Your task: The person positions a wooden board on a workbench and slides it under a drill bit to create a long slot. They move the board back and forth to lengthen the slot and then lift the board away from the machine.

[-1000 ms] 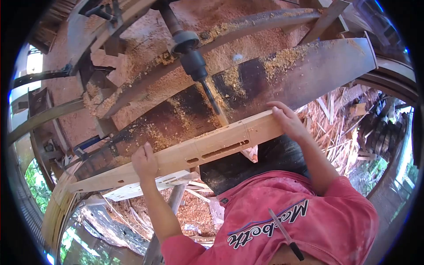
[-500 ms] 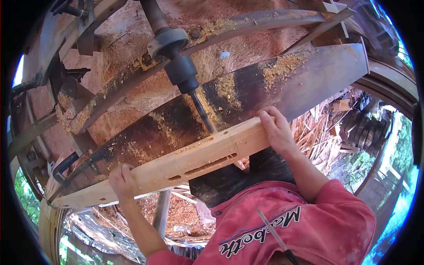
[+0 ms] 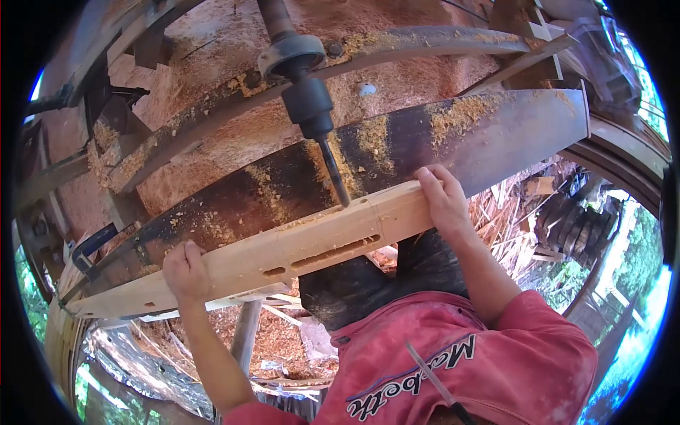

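Both my hands grip a long pale wooden beam (image 3: pixel 241 263) that lies along the front edge of a dark metal table (image 3: pixel 489 142). My left hand (image 3: pixel 185 273) is closed over its left part, fingers over the top and arm below. Further right, my right hand (image 3: pixel 445 200) clasps the beam near its other end, thumb and fingers at the upper edge. A long slot (image 3: pixel 336 253) and a shorter hole are cut into the face towards me. The drill bit (image 3: pixel 331 170), held in a dark chuck (image 3: pixel 309 106), meets the beam's upper side between my hands, its tip hidden there.
Sawdust (image 3: pixel 457 119) lies in patches on the metal table. A curved metal rail (image 3: pixel 418 39) runs behind it. Wood slivers and shavings cover the ground below. A thin pointed tool (image 3: pixel 433 375) with a black end overlaps my red shirt (image 3: pixel 489 354).
The view has turned slightly, so the drill appears further right and the beam's left end higher. Both hands keep hold of the beam, in much the same places.
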Available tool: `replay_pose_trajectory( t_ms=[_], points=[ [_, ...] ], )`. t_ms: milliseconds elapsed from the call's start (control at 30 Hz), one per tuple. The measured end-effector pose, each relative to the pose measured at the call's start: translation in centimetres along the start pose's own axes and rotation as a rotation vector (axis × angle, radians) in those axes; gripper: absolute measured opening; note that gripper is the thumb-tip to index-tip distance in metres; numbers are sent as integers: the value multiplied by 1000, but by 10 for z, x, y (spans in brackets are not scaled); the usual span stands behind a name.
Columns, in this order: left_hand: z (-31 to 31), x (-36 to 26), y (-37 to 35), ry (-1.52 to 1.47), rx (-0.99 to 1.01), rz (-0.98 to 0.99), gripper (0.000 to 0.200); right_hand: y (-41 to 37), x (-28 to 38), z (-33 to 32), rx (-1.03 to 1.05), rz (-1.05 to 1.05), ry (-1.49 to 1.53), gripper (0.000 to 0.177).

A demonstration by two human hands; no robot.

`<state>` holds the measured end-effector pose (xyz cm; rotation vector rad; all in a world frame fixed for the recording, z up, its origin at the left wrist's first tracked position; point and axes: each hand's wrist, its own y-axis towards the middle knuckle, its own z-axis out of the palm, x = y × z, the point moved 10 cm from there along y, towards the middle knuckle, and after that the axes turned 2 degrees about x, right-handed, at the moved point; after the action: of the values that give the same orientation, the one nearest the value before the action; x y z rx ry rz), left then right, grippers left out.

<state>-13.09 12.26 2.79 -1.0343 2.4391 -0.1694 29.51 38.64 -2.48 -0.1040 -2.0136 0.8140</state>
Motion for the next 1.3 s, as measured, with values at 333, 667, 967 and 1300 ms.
replay_pose_trajectory(
  t_ms=[333,667,967,1300],
  points=[
    [0,-1,5,8,9,-3,36,6,2,1,-25,19,-16,35],
    [-3,-10,13,124,-23,140,28,10,17,1,-45,18,-82,40],
    [-14,-30,16,112,-132,255,29,22,18,0,-60,7,-95,39],
    [-15,-29,24,129,-132,227,33,34,22,1,-35,-3,-114,39]
  ],
)
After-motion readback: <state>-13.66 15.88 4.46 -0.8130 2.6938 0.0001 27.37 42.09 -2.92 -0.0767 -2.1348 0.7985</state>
